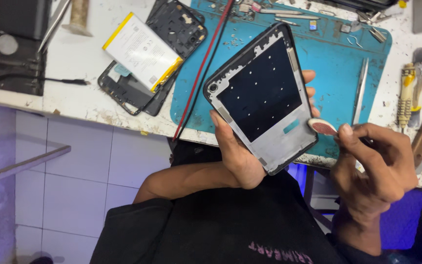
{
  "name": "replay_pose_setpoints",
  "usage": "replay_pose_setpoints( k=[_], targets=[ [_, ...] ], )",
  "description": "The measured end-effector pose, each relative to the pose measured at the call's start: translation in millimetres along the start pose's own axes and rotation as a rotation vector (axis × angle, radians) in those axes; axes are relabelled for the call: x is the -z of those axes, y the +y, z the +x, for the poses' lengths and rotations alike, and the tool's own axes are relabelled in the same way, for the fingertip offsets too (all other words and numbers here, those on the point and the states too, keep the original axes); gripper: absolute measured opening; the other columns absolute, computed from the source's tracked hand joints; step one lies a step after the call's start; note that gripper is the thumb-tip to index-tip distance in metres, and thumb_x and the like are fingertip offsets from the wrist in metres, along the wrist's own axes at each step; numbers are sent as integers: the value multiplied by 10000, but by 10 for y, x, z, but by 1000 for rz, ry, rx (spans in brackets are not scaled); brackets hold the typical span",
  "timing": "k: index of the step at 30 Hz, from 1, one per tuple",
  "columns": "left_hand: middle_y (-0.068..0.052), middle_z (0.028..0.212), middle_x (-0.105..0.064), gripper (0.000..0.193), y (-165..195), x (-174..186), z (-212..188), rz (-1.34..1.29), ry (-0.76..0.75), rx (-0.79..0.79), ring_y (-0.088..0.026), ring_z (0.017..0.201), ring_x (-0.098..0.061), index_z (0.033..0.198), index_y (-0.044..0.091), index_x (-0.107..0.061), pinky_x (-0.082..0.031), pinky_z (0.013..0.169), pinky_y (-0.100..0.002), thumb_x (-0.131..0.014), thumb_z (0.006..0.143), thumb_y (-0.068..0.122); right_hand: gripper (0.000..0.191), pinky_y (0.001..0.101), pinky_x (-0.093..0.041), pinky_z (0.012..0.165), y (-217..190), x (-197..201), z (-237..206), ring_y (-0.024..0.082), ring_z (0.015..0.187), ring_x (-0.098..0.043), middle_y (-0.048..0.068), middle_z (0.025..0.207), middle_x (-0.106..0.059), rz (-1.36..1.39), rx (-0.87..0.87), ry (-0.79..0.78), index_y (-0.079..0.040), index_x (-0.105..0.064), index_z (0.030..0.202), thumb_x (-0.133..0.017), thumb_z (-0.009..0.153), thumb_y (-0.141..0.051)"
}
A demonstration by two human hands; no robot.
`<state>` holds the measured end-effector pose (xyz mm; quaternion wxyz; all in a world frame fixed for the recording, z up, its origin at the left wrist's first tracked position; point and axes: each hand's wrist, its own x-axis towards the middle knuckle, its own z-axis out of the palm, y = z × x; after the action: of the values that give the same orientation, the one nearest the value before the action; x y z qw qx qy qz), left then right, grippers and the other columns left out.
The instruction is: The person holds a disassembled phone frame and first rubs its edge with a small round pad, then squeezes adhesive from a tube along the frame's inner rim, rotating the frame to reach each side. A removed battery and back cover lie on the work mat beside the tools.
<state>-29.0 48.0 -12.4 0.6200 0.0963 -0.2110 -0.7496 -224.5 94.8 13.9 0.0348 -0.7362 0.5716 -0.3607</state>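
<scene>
Both forearms are bare from the elbow down; no sleeve reaches either wrist. The left hand (238, 156) and right hand (374, 164) wear no gloves, rings, watch or bands. Nails are short; the right thumbnail shows pale at the tip of that thumb. Well back from the fingers, below the wrists, the torso is covered by a black garment (211, 230) of soft, slightly creased cloth. Across its front runs a line of pinkish block lettering (282, 254), partly cut by the picture's lower edge.
</scene>
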Motion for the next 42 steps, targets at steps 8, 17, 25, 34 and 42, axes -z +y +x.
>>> replay_pose_setpoints(
  k=[8, 17, 25, 34, 42],
  targets=[
    [-159, 1462, -475, 1038, -36, 22, -64, -9, -77, 126, -230, 1305, -525, 1589, -2, -332, -484, 1089, -376, -229, 980, 833, 353, 263, -528, 704, 4, -24, 339, 182, 869, -654, 128, 1095, -626, -20, 104, -27, -59, -756, 1202, -723, 1004, 232],
    [-178, 1149, -598, 1088, 60, -7, -145, 91, -55, 293, -244, 1042, -602, 1533, -101, -386, -525, 931, -387, -266, 1025, 853, 311, 273, -567, 717, 52, 24, 719, 202, 867, -666, 161, 1101, -635, -73, 237, -38, -24, -756, 1206, -741, 973, 180],
    [-184, 1391, -564, 1081, 229, 27, 59, 169, 126, 144, -273, 1195, -576, 1546, -58, -363, -510, 1039, -423, -255, 928, 822, 396, 339, -580, 667, -94, 94, 487, 249, 814, -682, 146, 988, -684, -77, 193, -241, -31, -777, 1071, -710, 759, 203],
    [-160, 1312, -553, 1161, 19, -163, -37, -265, 11, -170, -266, 1170, -580, 1519, -55, -360, -493, 1040, -402, -296, 856, 895, 455, 313, -568, 646, -451, 17, -48, 196, 783, -710, 115, 982, -707, 208, -57, -293, -91, -753, 1079, -737, 679, 126],
    [-137, 1340, -499, 1301, -180, -28, -211, 16, -1, -24, -228, 1244, -508, 1580, -74, -282, -433, 1125, -392, -410, 815, 969, 286, 328, -588, 696, -517, -14, 152, 239, 818, -727, 145, 937, -724, 73, 31, -112, -58, -750, 962, -756, 740, 122]
  ],
)
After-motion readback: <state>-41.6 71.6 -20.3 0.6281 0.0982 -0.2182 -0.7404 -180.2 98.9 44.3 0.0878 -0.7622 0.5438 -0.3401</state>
